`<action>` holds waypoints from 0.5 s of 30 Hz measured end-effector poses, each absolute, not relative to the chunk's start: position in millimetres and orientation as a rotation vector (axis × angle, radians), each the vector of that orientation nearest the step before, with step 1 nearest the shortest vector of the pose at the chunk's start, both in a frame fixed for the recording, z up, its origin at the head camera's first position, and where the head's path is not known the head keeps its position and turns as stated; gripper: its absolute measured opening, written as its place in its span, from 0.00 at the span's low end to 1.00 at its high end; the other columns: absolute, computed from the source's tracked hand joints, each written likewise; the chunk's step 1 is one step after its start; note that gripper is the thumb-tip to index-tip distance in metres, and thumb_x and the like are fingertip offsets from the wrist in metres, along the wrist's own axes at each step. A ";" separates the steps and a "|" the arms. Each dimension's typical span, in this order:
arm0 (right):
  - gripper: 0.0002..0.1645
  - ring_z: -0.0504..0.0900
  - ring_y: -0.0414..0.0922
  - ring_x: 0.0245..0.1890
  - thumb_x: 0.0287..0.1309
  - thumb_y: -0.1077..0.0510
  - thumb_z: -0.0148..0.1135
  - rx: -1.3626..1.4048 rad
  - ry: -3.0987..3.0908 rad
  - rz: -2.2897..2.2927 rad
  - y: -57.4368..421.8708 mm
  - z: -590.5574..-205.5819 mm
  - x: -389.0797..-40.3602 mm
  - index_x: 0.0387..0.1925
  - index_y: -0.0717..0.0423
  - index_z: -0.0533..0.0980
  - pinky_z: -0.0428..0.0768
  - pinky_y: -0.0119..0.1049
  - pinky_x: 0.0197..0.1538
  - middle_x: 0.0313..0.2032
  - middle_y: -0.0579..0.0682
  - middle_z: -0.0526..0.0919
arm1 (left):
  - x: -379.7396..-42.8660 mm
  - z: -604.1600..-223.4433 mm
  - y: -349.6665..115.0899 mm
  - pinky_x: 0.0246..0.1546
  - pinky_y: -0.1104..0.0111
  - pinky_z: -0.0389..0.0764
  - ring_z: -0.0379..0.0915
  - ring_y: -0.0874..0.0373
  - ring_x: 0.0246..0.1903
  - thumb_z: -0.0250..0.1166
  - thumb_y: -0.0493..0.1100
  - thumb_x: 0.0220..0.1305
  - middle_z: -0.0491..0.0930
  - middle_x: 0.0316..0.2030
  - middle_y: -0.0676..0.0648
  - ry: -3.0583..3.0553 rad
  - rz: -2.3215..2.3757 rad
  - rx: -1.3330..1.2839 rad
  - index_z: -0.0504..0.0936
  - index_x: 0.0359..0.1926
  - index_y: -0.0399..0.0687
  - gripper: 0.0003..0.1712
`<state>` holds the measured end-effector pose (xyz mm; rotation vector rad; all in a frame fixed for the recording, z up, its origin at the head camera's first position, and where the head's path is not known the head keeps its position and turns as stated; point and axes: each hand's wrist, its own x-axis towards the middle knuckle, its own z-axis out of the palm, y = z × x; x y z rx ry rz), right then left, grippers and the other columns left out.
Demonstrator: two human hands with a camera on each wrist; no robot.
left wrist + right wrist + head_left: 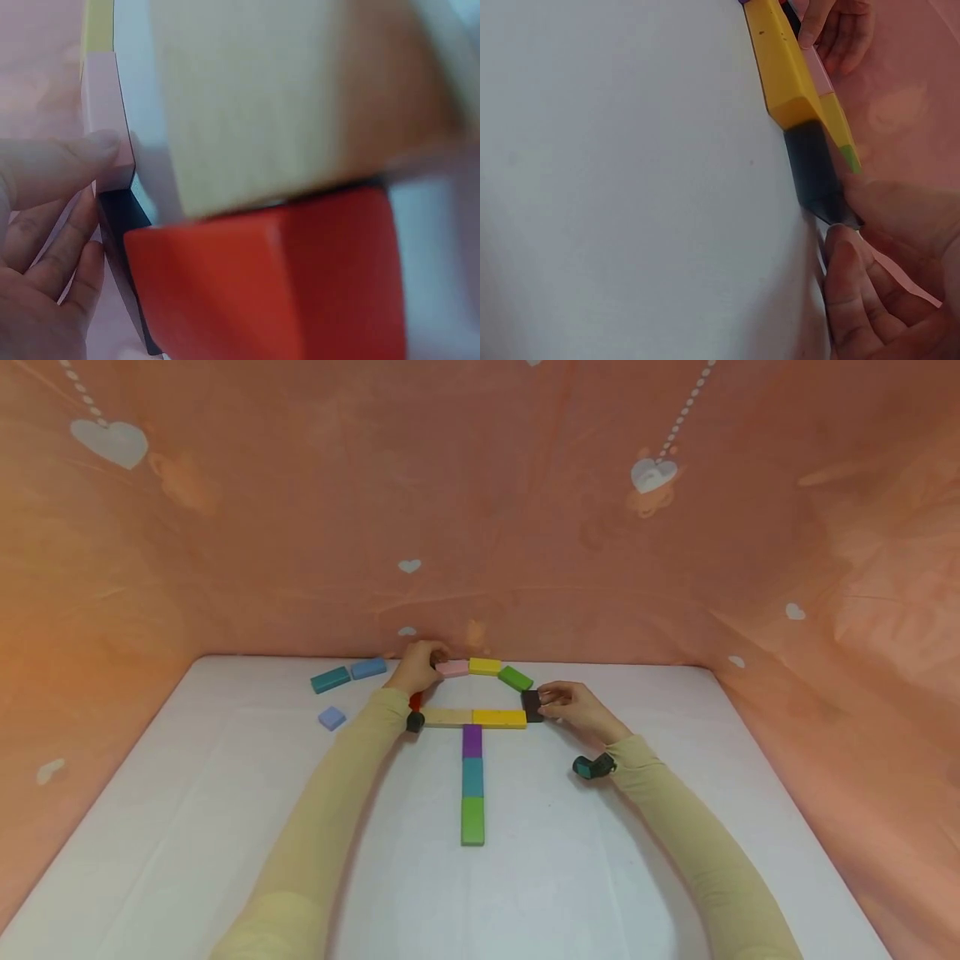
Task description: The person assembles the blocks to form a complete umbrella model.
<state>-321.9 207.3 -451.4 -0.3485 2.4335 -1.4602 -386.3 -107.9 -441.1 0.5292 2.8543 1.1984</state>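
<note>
In the head view my left hand (414, 667) is at the far left of a ring of flat coloured blocks. Its thumb lies across the pink block (109, 112) and its fingers reach behind, beside a dark block (124, 217), pinching the pink one's end. A red block (262, 277) and a pale wood block (447, 718) are close to that wrist. On the ring's right side, my right hand (577, 706) pinches the black block (814, 161) between thumb and fingers. That block stands against the end of the long yellow block (498, 719).
A yellow block (484, 667) and a green block (516, 677) form the ring's top. Purple (472, 741), teal (472, 777) and green blocks (472, 821) make a stem below. To the left lie a teal block (330, 680), a blue block (369, 668) and a lavender block (332, 718).
</note>
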 end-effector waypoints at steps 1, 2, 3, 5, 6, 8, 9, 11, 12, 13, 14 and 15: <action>0.27 0.77 0.49 0.45 0.59 0.65 0.62 -0.345 2.431 -1.464 207.1 -450.9 -321.5 0.59 0.66 0.69 0.77 0.31 0.42 0.49 0.62 0.77 | -386.1 -441.1 -107.9 0.53 0.60 0.74 0.72 0.46 0.46 0.68 0.25 0.53 0.79 0.46 0.39 2.858 1.197 0.525 0.79 0.50 0.35 0.21; 0.27 0.77 0.50 0.45 0.59 0.65 0.62 -0.350 2.427 -1.466 207.0 -450.6 -321.1 0.59 0.67 0.69 0.77 0.31 0.42 0.49 0.62 0.77 | -386.0 -441.1 -107.8 0.54 0.60 0.74 0.72 0.46 0.46 0.68 0.25 0.53 0.79 0.46 0.39 2.865 1.193 0.520 0.79 0.50 0.35 0.21; 0.27 0.77 0.49 0.44 0.59 0.65 0.62 -0.349 2.426 -1.467 206.8 -450.3 -320.8 0.59 0.67 0.69 0.77 0.31 0.42 0.49 0.62 0.77 | -386.0 -441.2 -107.7 0.53 0.60 0.74 0.72 0.46 0.46 0.68 0.25 0.53 0.79 0.46 0.39 2.871 1.191 0.519 0.79 0.50 0.35 0.21; 0.27 0.77 0.49 0.44 0.59 0.65 0.62 -0.356 2.425 -1.466 206.8 -450.0 -320.6 0.59 0.67 0.69 0.77 0.31 0.42 0.49 0.63 0.77 | -386.1 -441.3 -107.3 0.53 0.60 0.74 0.72 0.46 0.46 0.68 0.25 0.53 0.79 0.46 0.39 2.882 1.185 0.513 0.80 0.50 0.34 0.21; 0.27 0.77 0.49 0.44 0.59 0.65 0.62 -0.356 2.423 -1.466 206.9 -450.2 -320.8 0.60 0.67 0.69 0.77 0.31 0.42 0.49 0.63 0.77 | -385.9 -441.1 -107.2 0.52 0.60 0.74 0.72 0.46 0.46 0.67 0.25 0.52 0.79 0.46 0.39 2.886 1.184 0.510 0.79 0.50 0.34 0.21; 0.27 0.77 0.49 0.43 0.60 0.65 0.62 -0.357 2.421 -1.459 207.5 -450.2 -320.9 0.60 0.67 0.69 0.77 0.31 0.42 0.49 0.62 0.77 | -385.7 -440.6 -107.1 0.52 0.59 0.74 0.72 0.46 0.46 0.67 0.24 0.52 0.79 0.46 0.38 2.886 1.190 0.502 0.79 0.50 0.34 0.22; 0.27 0.77 0.48 0.43 0.60 0.65 0.62 -0.349 2.421 -1.457 207.5 -450.2 -321.0 0.60 0.67 0.69 0.77 0.31 0.42 0.49 0.62 0.77 | -385.6 -440.4 -107.3 0.52 0.59 0.74 0.72 0.46 0.47 0.67 0.24 0.52 0.79 0.46 0.38 2.881 1.199 0.501 0.79 0.50 0.33 0.22; 0.27 0.77 0.48 0.43 0.60 0.64 0.63 -0.340 2.413 -1.457 207.9 -450.5 -321.2 0.60 0.66 0.69 0.77 0.31 0.43 0.48 0.61 0.77 | -385.1 -439.6 -109.0 0.53 0.58 0.74 0.72 0.45 0.47 0.67 0.25 0.52 0.79 0.47 0.37 2.869 1.215 0.503 0.78 0.51 0.33 0.23; 0.27 0.77 0.48 0.43 0.60 0.64 0.63 -0.331 2.408 -1.457 208.0 -450.4 -321.2 0.60 0.66 0.69 0.77 0.31 0.44 0.48 0.61 0.77 | -384.8 -439.5 -110.4 0.53 0.58 0.74 0.72 0.45 0.48 0.68 0.25 0.51 0.79 0.48 0.37 2.862 1.224 0.512 0.78 0.52 0.33 0.24; 0.27 0.77 0.49 0.43 0.60 0.64 0.63 -0.323 2.405 -1.456 208.2 -450.0 -321.0 0.60 0.66 0.69 0.77 0.31 0.44 0.48 0.60 0.77 | -384.6 -439.4 -112.1 0.53 0.57 0.74 0.72 0.44 0.48 0.68 0.25 0.51 0.78 0.48 0.37 2.857 1.233 0.522 0.78 0.52 0.33 0.24; 0.27 0.77 0.49 0.43 0.60 0.64 0.62 -0.314 2.401 -1.458 208.5 -449.9 -321.0 0.60 0.65 0.69 0.77 0.31 0.44 0.49 0.60 0.77 | -384.3 -439.5 -114.3 0.54 0.56 0.74 0.72 0.44 0.49 0.69 0.26 0.51 0.78 0.49 0.36 2.857 1.238 0.532 0.77 0.53 0.32 0.25; 0.27 0.77 0.49 0.43 0.60 0.64 0.63 -0.305 2.398 -1.461 208.7 -449.9 -321.1 0.60 0.65 0.69 0.77 0.31 0.44 0.49 0.60 0.77 | -383.8 -439.4 -116.8 0.54 0.56 0.73 0.72 0.43 0.50 0.69 0.26 0.50 0.77 0.50 0.36 2.857 1.238 0.538 0.77 0.54 0.32 0.27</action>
